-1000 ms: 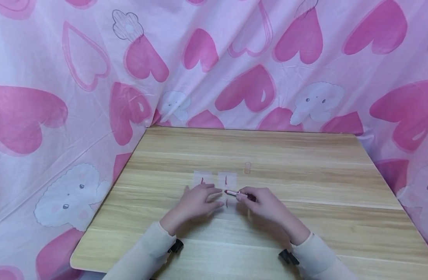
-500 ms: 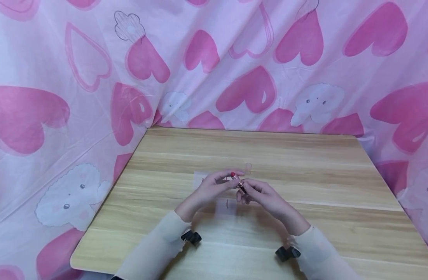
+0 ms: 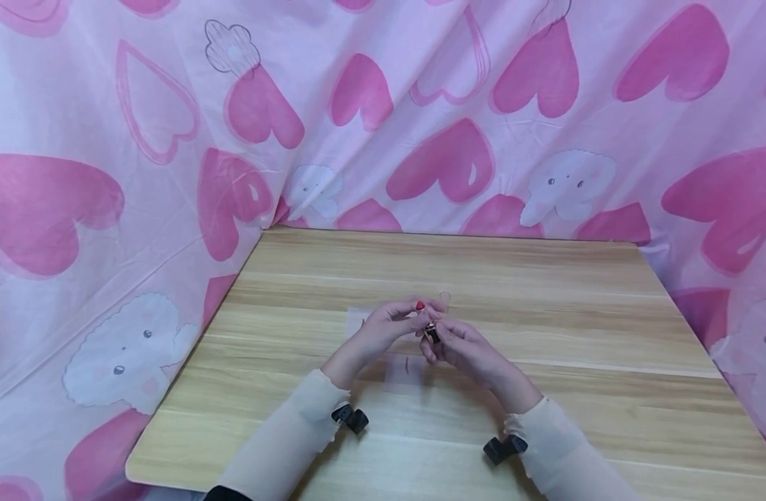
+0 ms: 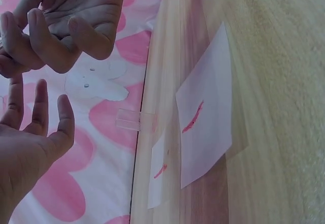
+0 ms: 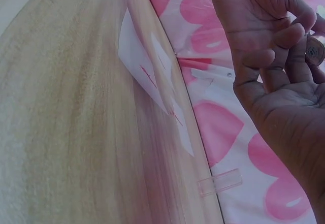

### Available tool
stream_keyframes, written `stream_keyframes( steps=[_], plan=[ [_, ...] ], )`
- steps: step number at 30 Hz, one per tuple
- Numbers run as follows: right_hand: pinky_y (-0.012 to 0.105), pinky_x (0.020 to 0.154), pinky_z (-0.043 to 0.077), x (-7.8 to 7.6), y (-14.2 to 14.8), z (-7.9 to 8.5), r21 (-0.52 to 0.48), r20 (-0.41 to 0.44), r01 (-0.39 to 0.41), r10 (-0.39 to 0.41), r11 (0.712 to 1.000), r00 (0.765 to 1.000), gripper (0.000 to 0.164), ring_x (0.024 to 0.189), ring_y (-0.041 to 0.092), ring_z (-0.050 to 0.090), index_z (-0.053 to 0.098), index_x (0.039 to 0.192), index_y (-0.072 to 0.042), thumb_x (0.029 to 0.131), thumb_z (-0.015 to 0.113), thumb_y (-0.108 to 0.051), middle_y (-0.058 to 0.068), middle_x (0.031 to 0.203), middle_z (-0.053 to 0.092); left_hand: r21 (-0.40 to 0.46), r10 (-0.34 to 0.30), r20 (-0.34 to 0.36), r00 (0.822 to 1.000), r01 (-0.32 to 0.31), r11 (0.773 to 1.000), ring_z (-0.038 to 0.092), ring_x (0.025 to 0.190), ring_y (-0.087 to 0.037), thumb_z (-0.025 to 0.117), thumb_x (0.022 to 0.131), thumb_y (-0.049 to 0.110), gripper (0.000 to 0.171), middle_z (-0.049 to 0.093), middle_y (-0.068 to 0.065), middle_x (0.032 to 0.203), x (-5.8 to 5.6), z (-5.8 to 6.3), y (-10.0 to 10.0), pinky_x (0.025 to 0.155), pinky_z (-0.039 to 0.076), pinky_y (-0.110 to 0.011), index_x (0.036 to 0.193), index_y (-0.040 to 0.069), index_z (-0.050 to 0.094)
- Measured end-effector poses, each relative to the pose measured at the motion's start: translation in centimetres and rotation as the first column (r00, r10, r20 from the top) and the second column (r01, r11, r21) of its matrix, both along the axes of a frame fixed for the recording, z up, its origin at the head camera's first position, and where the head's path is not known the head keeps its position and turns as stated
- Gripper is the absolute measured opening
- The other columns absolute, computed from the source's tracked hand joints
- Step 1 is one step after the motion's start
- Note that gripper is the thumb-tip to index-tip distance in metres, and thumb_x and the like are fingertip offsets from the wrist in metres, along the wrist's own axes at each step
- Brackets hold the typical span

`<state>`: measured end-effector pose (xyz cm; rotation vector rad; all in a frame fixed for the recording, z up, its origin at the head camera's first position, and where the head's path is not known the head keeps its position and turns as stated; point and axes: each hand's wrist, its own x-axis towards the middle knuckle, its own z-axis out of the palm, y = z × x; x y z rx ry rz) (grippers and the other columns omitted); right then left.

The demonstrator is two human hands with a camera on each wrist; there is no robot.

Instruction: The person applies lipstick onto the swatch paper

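Note:
A lipstick (image 3: pixel 432 334) stands tilted between both hands above the table, its red tip up and its dark base down. My right hand (image 3: pixel 473 348) grips the base with thumb and fingers. With thumb and fingertips, my left hand (image 3: pixel 379 330) pinches the upper part, just below the red tip. In the right wrist view the round end of the lipstick's base (image 5: pixel 315 51) shows among the fingers. The left wrist view shows the left hand (image 4: pixel 28 155) below the right hand (image 4: pixel 76 26); the lipstick is out of sight there.
White paper slips with red strokes lie on the wooden table (image 3: pixel 545 299): one near slip (image 3: pixel 403 379), one left slip (image 3: pixel 355 319), and a third slip (image 5: pixel 161 61) in the right wrist view. A clear cap (image 5: pixel 220 182) stands behind the hands. A pink heart-patterned curtain surrounds the table.
My left hand has risen from the paper slips and moved right to take hold of the lipstick. The lipstick has turned from nearly flat to tip up.

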<state>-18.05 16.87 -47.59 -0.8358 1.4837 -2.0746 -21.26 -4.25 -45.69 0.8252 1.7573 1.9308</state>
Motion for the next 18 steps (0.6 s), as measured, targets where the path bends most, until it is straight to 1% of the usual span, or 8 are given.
stream_keyframes(
  steps=[1, 5, 9, 12, 13, 15, 16, 18],
  plan=[
    [0.027, 0.077, 0.046, 0.0, 0.0, 0.0, 0.006, -0.006, 0.012, -0.012, 1.000, 1.000, 0.037, 0.083, 0.012, 0.055, 0.061, 0.134, -0.016, 0.112, 0.033, -0.023, 0.002, 0.089, 0.057, 0.003, 0.006, 0.002, 1.000, -0.006, 1.000, 0.052, 0.133, -0.022, 0.062, 0.101, 0.032, 0.033, 0.059, -0.011, 0.141, 0.0, 0.0, 0.0, 0.109, 0.039, -0.045, 0.119, 0.005, 0.071],
    [0.028, 0.076, 0.046, 0.0, -0.2, -0.1, 0.028, -0.022, 0.046, -0.046, 0.999, 0.999, 0.034, 0.083, 0.013, 0.054, 0.063, 0.128, -0.015, 0.112, 0.035, -0.023, 0.003, 0.089, 0.054, 0.015, 0.029, -0.008, 1.000, -0.029, 0.999, 0.054, 0.130, -0.024, 0.063, 0.101, 0.023, 0.029, 0.058, -0.019, 0.140, -0.1, -0.1, 0.0, 0.107, 0.042, -0.043, 0.118, 0.002, 0.071],
    [0.028, 0.075, 0.046, 0.0, -0.4, -0.2, 0.035, -0.045, 0.078, -0.077, 0.996, 0.996, 0.033, 0.083, 0.013, 0.053, 0.062, 0.130, -0.015, 0.111, 0.035, -0.022, 0.004, 0.089, 0.054, 0.027, 0.056, -0.031, 0.998, -0.055, 0.998, 0.055, 0.128, -0.024, 0.065, 0.099, 0.018, 0.026, 0.060, -0.016, 0.136, -0.3, -0.3, 0.0, 0.105, 0.044, -0.042, 0.116, -0.002, 0.071],
    [0.027, 0.074, 0.047, 0.1, -0.6, -0.2, 0.058, -0.056, 0.126, -0.123, 0.990, 0.991, 0.032, 0.081, 0.014, 0.052, 0.060, 0.132, -0.016, 0.111, 0.038, -0.023, 0.004, 0.089, 0.055, 0.036, 0.075, -0.049, 0.996, -0.073, 0.997, 0.055, 0.127, -0.024, 0.066, 0.098, 0.017, 0.026, 0.062, -0.013, 0.133, -0.4, -0.4, 0.2, 0.106, 0.044, -0.041, 0.115, -0.001, 0.072],
    [0.027, 0.074, 0.047, 0.1, -0.7, -0.2, 0.073, -0.060, 0.150, -0.146, 0.986, 0.987, 0.030, 0.081, 0.014, 0.052, 0.060, 0.131, -0.016, 0.111, 0.039, -0.024, 0.004, 0.089, 0.055, 0.038, 0.085, -0.057, 0.995, -0.083, 0.996, 0.056, 0.126, -0.024, 0.067, 0.098, 0.018, 0.026, 0.063, -0.012, 0.132, -0.4, -0.4, 0.2, 0.106, 0.045, -0.041, 0.115, -0.001, 0.073],
    [0.026, 0.073, 0.048, 0.2, -0.9, -0.2, 0.107, -0.084, 0.220, -0.212, 0.970, 0.974, 0.028, 0.080, 0.014, 0.052, 0.060, 0.127, -0.012, 0.110, 0.041, -0.023, 0.006, 0.090, 0.056, 0.047, 0.101, -0.061, 0.993, -0.099, 0.994, 0.057, 0.125, -0.024, 0.068, 0.097, 0.020, 0.027, 0.063, -0.012, 0.131, -0.4, -0.4, 0.3, 0.106, 0.045, -0.041, 0.115, 0.000, 0.073],
    [0.027, 0.073, 0.049, 0.3, -1.1, -0.1, 0.126, -0.102, 0.263, -0.251, 0.956, 0.963, 0.027, 0.080, 0.015, 0.053, 0.060, 0.125, -0.010, 0.110, 0.042, -0.022, 0.007, 0.090, 0.057, 0.047, 0.114, -0.068, 0.991, -0.111, 0.993, 0.057, 0.125, -0.024, 0.068, 0.097, 0.021, 0.028, 0.063, -0.012, 0.131, -0.4, -0.4, 0.4, 0.106, 0.046, -0.041, 0.115, 0.000, 0.073],
    [0.030, 0.071, 0.051, 0.4, -1.4, 0.0, 0.167, -0.151, 0.356, -0.333, 0.920, 0.931, 0.025, 0.079, 0.017, 0.054, 0.060, 0.120, -0.006, 0.109, 0.044, -0.021, 0.010, 0.090, 0.058, 0.048, 0.146, -0.073, 0.987, -0.142, 0.989, 0.057, 0.125, -0.023, 0.068, 0.097, 0.024, 0.030, 0.063, -0.012, 0.131, -0.4, -0.4, 0.5, 0.105, 0.046, -0.042, 0.116, 0.001, 0.073]
  ],
)
